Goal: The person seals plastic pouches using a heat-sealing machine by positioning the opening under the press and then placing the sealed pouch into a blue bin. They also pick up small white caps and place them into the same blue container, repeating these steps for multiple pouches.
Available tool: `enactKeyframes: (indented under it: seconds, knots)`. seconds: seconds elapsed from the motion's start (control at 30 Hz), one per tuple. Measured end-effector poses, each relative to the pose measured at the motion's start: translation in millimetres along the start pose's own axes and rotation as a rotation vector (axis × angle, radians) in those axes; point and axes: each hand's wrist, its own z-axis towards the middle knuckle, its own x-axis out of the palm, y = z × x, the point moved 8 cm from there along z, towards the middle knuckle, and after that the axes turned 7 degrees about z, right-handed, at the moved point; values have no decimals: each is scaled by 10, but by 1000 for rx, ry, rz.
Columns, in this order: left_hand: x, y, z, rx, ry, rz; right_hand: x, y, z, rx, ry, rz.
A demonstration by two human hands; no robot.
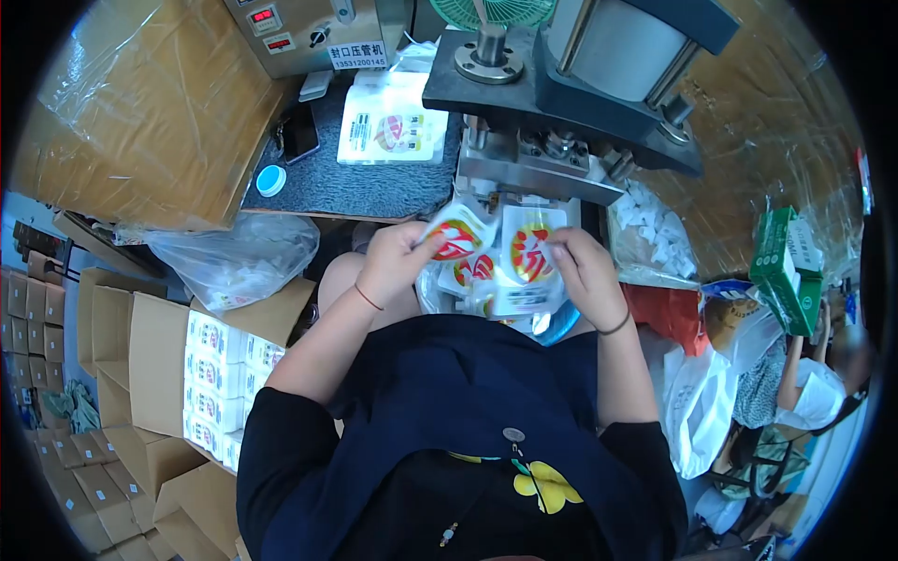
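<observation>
My left hand [393,262] pinches a white printed pouch [456,234] with red and yellow artwork, thumb on top. My right hand [591,280] grips the edge of a second, similar pouch [529,251], which hangs nearly upright. Both are held above my lap, just in front of the sealing machine [552,154]. Beneath them, more printed pouches [472,273] lie in a container whose blue rim shows low on the right. The fingers behind each pouch are hidden.
A flat stack of pouches [393,126], a phone [301,134] and a blue-lidded tub [270,180] lie on the dark worktop. Left stands an open carton [159,365] of packed white pouches. White scraps [650,229] sit right of the machine; another person [809,388] is at far right.
</observation>
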Motion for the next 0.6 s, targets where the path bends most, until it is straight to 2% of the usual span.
enactKeyframes:
  seconds: [0.03, 0.07, 0.1, 0.13, 0.2, 0.23, 0.27, 0.33, 0.37, 0.47, 0.53, 0.6]
  knots:
    - [125, -63, -3, -60, 57, -65, -31, -41, 38, 81, -67, 74]
    - [206, -224, -43, -38, 47, -133, -61, -101, 68, 162, -136, 148]
    - [295, -346, -61, -59, 108, -55, -90, -194, 104, 224, -242, 335]
    - [396, -409, -77, -79, 169, 23, -70, -113, 184, 150, -223, 279]
    - [643, -458, -96, -104, 231, -198, -49, 78, 284, 1, -185, 166]
    - [748, -455, -100, -115, 260, -307, -21, 62, 267, 48, -139, 143]
    - [888, -374, -119, -136, 336, -294, -47, 85, 257, 14, -88, 54]
    - [1107, -415, -177, -199, 390, -549, -178, 78, 219, -59, 30, -121]
    - [1226, -481, -243, -248, 489, -731, -172, 37, 175, 13, 143, -83]
    - [1452, -580, -371, -381, 661, -909, -215, -10, 118, 118, 228, 14]
    - [1464, -582, -299, -375, 644, -922, -539, -107, 71, 73, 24, -439]
    - [1400, -383, -156, -404, 562, -959, -867, -511, -36, 231, -19, -668]
